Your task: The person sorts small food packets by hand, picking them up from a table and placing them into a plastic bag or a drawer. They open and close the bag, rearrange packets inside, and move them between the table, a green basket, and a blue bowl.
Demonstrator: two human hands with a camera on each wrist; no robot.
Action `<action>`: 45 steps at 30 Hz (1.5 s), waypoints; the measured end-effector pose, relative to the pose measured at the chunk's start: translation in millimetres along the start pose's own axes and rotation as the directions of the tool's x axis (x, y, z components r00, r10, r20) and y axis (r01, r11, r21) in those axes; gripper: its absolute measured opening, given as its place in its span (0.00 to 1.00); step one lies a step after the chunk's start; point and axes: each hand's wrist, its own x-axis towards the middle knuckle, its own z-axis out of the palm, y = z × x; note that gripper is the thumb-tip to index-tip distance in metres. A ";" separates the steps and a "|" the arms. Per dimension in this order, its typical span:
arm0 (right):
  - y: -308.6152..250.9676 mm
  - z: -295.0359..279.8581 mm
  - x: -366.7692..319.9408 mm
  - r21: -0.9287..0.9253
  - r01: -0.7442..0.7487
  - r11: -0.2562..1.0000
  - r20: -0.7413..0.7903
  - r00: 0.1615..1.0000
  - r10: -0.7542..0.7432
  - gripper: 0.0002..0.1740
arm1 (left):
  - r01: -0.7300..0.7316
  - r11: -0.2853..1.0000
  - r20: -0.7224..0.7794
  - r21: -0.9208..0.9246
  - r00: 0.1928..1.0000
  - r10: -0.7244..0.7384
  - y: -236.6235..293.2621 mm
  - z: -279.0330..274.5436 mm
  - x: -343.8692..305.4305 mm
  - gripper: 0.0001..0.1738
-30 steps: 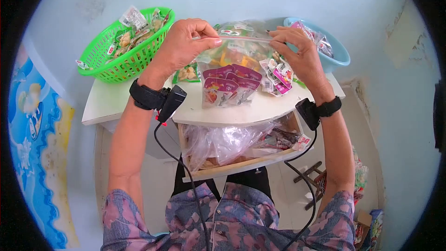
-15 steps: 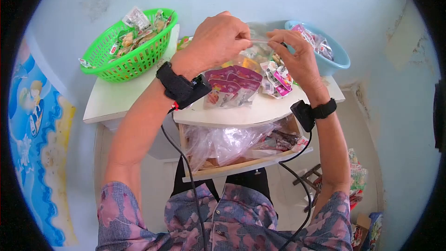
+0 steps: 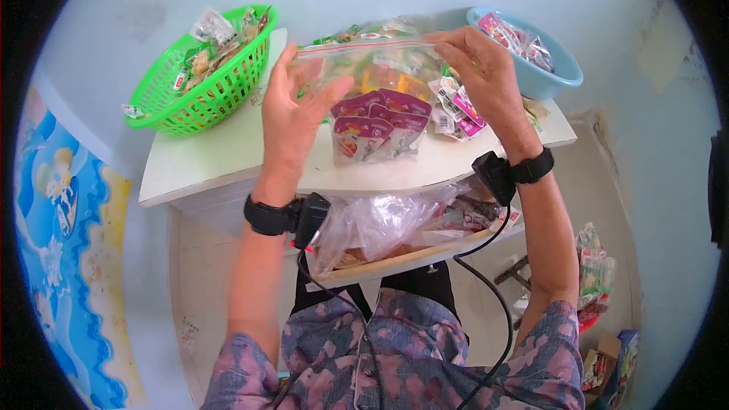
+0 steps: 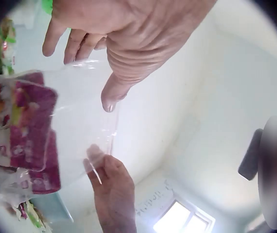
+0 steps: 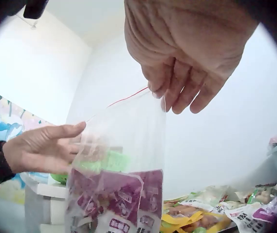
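Note:
A clear zip bag (image 3: 380,125) with a red line along its top edge stands upright on the white table, purple packets (image 5: 121,194) inside its lower part. My right hand (image 3: 486,80) pinches the top right corner between thumb and fingers; the right wrist view shows that grip by the hand (image 5: 187,58). At the bag's left side is my left hand (image 3: 296,110), thumb apart from the straightened fingers, some of them behind the clear film. In the left wrist view that hand (image 4: 114,39) has its thumb spread near the bag's top edge.
A green basket (image 3: 194,110) of packets stands at the table's left, a light blue basin (image 3: 558,80) at the back right. Loose packets (image 3: 459,110) lie beside and behind the bag. Below the tabletop an open drawer (image 3: 402,258) holds clear plastic bags. A stool stands on the floor at right.
My left hand moved right along the top edge near my right hand, then back left, its pinch released and fingers spread. My right hand stays at the right corner.

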 end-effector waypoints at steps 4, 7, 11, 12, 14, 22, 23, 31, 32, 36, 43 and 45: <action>-2.4 -2.5 -5.8 0.031 -0.055 0.998 -0.007 0.998 0.055 0.10 | 0.318 0.944 0.192 -0.088 0.935 -0.298 -23.9 -3.9 -23.3 0.21; -1.9 0.0 -10.5 0.080 -0.110 0.991 0.009 0.994 0.110 0.13 | 0.382 0.914 0.252 -0.138 0.906 -0.341 -35.0 -8.4 -27.9 0.14; 2.3 26.9 -32.7 0.454 -0.173 0.874 0.110 0.984 0.138 0.26 | 0.340 0.894 0.228 -0.293 0.933 -0.280 -45.0 -9.6 -28.3 0.10; 2.4 32.9 -38.6 0.559 -0.193 0.806 0.153 0.980 0.129 0.30 | 0.323 0.891 0.205 -0.318 0.941 -0.268 -48.4 -8.7 -28.2 0.10; 18.9 37.4 -48.7 0.461 -0.327 0.825 0.272 0.937 0.219 0.34 | 0.293 0.883 0.164 -0.366 0.955 -0.248 -55.2 -4.9 -29.5 0.12; 53.5 53.9 -56.9 0.354 -0.325 0.877 0.209 0.941 0.264 0.14 | 0.325 0.806 0.103 -0.494 0.943 -0.317 -56.6 1.6 -34.3 0.14; 57.7 56.0 -56.8 0.363 -0.311 0.879 0.176 0.949 0.263 0.13 | 0.324 0.803 0.093 -0.501 0.942 -0.322 -58.8 2.7 -34.1 0.14; 38.5 48.4 -55.8 0.325 -0.316 0.891 0.129 0.949 0.289 0.10 | 0.256 0.890 0.086 -0.378 0.967 -0.242 -48.3 5.7 -32.8 0.14; 39.4 48.0 -55.0 0.296 -0.312 0.903 0.122 0.950 0.288 0.11 | 0.252 0.889 0.094 -0.382 0.968 -0.234 -46.4 5.8 -32.3 0.14; 32.6 50.0 -54.6 0.378 -0.292 0.878 0.094 0.956 0.277 0.12 | 0.232 0.920 0.118 -0.317 0.972 -0.205 -47.9 0.4 -29.7 0.13; 31.7 59.1 -54.4 0.476 -0.330 0.815 0.030 0.933 0.359 0.12 | 0.255 0.928 0.086 -0.272 0.967 -0.241 -42.0 1.1 -26.0 0.12; 33.8 60.9 -53.0 0.472 -0.355 0.807 0.021 0.919 0.393 0.12 | 0.256 0.936 0.058 -0.243 0.967 -0.249 -38.7 1.7 -24.3 0.12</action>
